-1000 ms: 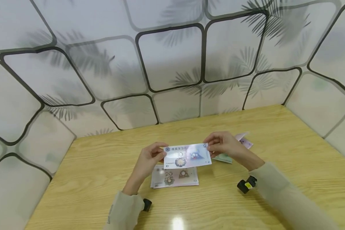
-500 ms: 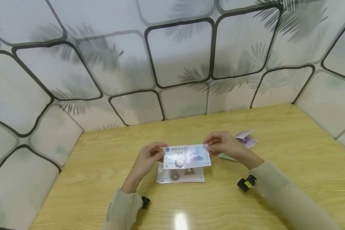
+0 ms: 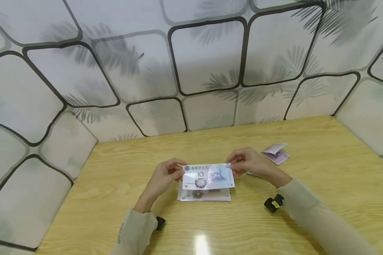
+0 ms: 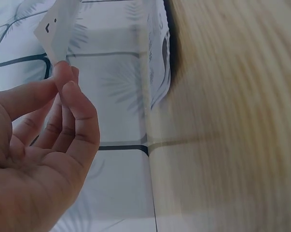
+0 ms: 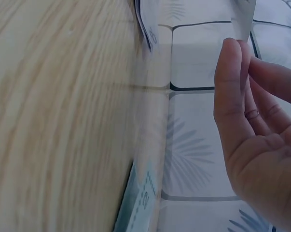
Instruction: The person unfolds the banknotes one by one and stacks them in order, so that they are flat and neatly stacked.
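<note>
A pale blue-purple play banknote (image 3: 193,179) marked 10 is held up face-on in the head view. My left hand (image 3: 166,177) pinches its left end between thumb and finger. My right hand (image 3: 250,163) pinches the right end. Close below, a small stack of pinkish banknotes (image 3: 207,196) lies on the table, its upper part hidden behind the raised note. In the left wrist view that stack (image 4: 159,63) shows several layered edges. A green banknote (image 5: 140,205) lies near the right hand, almost fully hidden behind it in the head view.
A folded purple banknote (image 3: 276,154) stands partly raised on the table beyond the right hand. The wooden table (image 3: 115,198) meets patterned fabric walls (image 3: 207,56) at its back and sides. A light reflection shows at the front.
The head view has turned left, so the table, stack and purple note appear farther right. The hands keep their pinch on the banknote, which now overlaps the stack more squarely in view.
</note>
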Demonstrator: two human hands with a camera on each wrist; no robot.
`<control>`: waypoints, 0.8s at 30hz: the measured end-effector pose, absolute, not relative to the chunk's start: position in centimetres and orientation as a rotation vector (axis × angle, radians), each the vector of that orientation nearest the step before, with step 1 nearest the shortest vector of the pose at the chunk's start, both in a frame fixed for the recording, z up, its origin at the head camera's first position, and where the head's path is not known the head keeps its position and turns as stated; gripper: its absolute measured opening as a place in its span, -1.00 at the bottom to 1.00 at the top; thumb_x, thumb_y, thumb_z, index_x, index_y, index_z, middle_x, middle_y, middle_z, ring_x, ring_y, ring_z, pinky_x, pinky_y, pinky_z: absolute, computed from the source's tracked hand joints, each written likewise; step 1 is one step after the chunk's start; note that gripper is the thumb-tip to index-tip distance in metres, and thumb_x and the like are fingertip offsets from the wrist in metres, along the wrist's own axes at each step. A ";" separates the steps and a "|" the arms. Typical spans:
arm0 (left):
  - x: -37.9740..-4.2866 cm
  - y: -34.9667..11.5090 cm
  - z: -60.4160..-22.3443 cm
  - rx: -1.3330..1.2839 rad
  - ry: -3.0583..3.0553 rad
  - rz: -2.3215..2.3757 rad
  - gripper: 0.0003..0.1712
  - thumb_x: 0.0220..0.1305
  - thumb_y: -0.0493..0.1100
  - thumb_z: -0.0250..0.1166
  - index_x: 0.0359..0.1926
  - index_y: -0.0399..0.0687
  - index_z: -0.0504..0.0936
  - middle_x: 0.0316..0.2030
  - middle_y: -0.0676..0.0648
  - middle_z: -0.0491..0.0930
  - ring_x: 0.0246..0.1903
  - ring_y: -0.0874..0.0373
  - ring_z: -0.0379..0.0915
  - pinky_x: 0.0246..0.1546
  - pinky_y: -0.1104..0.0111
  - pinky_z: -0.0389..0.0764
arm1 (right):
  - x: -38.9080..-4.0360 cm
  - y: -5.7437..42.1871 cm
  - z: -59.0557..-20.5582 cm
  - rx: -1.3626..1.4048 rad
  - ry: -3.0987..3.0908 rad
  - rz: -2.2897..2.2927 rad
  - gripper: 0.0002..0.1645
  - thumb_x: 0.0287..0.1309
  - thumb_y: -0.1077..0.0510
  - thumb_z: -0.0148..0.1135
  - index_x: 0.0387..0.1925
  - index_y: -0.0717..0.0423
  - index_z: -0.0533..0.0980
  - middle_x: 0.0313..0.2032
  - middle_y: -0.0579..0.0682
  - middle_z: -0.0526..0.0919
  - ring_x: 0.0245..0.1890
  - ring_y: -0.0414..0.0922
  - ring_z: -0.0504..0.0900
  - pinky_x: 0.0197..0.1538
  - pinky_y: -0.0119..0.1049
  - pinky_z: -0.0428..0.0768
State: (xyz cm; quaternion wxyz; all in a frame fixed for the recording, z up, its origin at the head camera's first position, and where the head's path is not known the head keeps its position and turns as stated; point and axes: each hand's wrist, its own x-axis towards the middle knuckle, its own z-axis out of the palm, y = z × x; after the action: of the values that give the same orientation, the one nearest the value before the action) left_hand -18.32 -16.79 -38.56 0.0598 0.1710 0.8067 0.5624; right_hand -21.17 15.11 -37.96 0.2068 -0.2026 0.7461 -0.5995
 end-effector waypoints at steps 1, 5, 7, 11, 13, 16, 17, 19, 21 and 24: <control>-18.3 -16.8 -38.6 0.519 2.436 1.700 -0.74 0.39 -0.47 0.22 0.06 -0.50 0.57 -0.31 -0.20 0.65 -0.40 0.00 0.57 -0.35 0.27 0.68 | -21.2 15.1 -38.0 -0.571 2.078 -1.670 -0.77 0.30 0.46 0.15 -0.07 0.60 0.50 -0.40 0.08 0.66 -0.44 -0.14 0.68 -0.26 -0.21 0.74; -18.4 -17.0 -38.7 0.510 2.424 1.680 -0.75 0.38 -0.45 0.24 0.05 -0.50 0.58 -0.32 -0.18 0.64 -0.39 0.06 0.57 -0.32 0.23 0.71 | -21.4 14.9 -38.3 -0.592 2.095 -1.650 -0.79 0.26 0.48 0.17 -0.10 0.59 0.51 -0.42 0.06 0.66 -0.45 -0.15 0.67 -0.30 -0.25 0.74; -18.4 -17.0 -38.7 0.509 2.430 1.661 -0.75 0.38 -0.45 0.24 0.04 -0.49 0.59 -0.32 -0.18 0.63 -0.40 0.08 0.58 -0.31 0.21 0.73 | -21.4 14.7 -38.4 -0.604 2.103 -1.630 -0.79 0.24 0.48 0.18 -0.11 0.58 0.51 -0.42 0.05 0.66 -0.46 -0.16 0.66 -0.32 -0.26 0.73; -18.5 -17.2 -38.7 0.512 2.435 1.618 -0.76 0.37 -0.46 0.25 0.03 -0.48 0.59 -0.32 -0.19 0.63 -0.41 0.07 0.61 -0.30 0.18 0.74 | -21.6 14.5 -38.5 -0.627 2.112 -1.579 -0.81 0.22 0.48 0.18 -0.13 0.56 0.52 -0.43 0.05 0.66 -0.46 -0.16 0.64 -0.32 -0.26 0.72; -18.5 -17.2 -38.7 0.504 2.429 1.603 -0.76 0.36 -0.47 0.25 0.02 -0.48 0.60 -0.33 -0.19 0.63 -0.42 0.05 0.61 -0.31 0.20 0.74 | -21.7 14.4 -38.6 -0.643 2.109 -1.554 -0.82 0.23 0.49 0.17 -0.14 0.55 0.52 -0.44 0.05 0.65 -0.46 -0.15 0.64 -0.33 -0.25 0.73; -18.5 -17.3 -38.8 0.489 2.423 1.578 -0.76 0.35 -0.48 0.25 0.02 -0.48 0.60 -0.34 -0.18 0.64 -0.42 0.06 0.60 -0.33 0.24 0.73 | -21.8 14.2 -38.7 -0.661 2.107 -1.513 -0.85 0.25 0.50 0.15 -0.15 0.54 0.53 -0.45 0.04 0.65 -0.46 -0.15 0.64 -0.33 -0.23 0.74; -18.5 -17.3 -38.8 0.481 2.423 1.570 -0.76 0.35 -0.48 0.25 0.01 -0.48 0.60 -0.34 -0.18 0.64 -0.42 0.07 0.59 -0.33 0.25 0.73 | -21.9 14.2 -38.8 -0.670 2.105 -1.500 -0.85 0.26 0.51 0.14 -0.14 0.53 0.53 -0.46 0.04 0.65 -0.47 -0.15 0.64 -0.33 -0.23 0.74; -18.5 -17.4 -38.9 0.473 2.427 1.552 -0.76 0.34 -0.49 0.25 0.01 -0.48 0.60 -0.35 -0.17 0.64 -0.43 0.09 0.58 -0.33 0.26 0.73 | -22.0 14.0 -38.8 -0.676 2.108 -1.476 -0.86 0.27 0.52 0.13 -0.15 0.52 0.53 -0.47 0.04 0.64 -0.47 -0.14 0.64 -0.34 -0.24 0.74; -18.5 -17.5 -39.0 0.479 2.427 1.537 -0.76 0.34 -0.50 0.24 0.02 -0.48 0.60 -0.35 -0.17 0.65 -0.43 0.09 0.59 -0.33 0.26 0.73 | -22.0 13.9 -38.9 -0.687 2.112 -1.457 -0.87 0.27 0.53 0.12 -0.16 0.51 0.53 -0.49 0.04 0.63 -0.48 -0.14 0.63 -0.36 -0.25 0.73; -18.5 -17.5 -39.0 0.489 2.422 1.521 -0.76 0.34 -0.51 0.24 0.01 -0.49 0.60 -0.37 -0.16 0.65 -0.43 0.07 0.61 -0.34 0.25 0.74 | -22.1 13.8 -39.0 -0.691 2.116 -1.438 -0.88 0.26 0.54 0.12 -0.18 0.51 0.53 -0.51 0.03 0.63 -0.50 -0.14 0.62 -0.39 -0.29 0.71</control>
State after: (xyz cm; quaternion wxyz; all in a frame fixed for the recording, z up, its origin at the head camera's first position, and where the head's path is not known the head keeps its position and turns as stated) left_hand -18.52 -17.52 -38.98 0.1198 0.1672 0.8287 0.5205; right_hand -22.10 13.80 -39.02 0.2432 -0.2527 0.7746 -0.5262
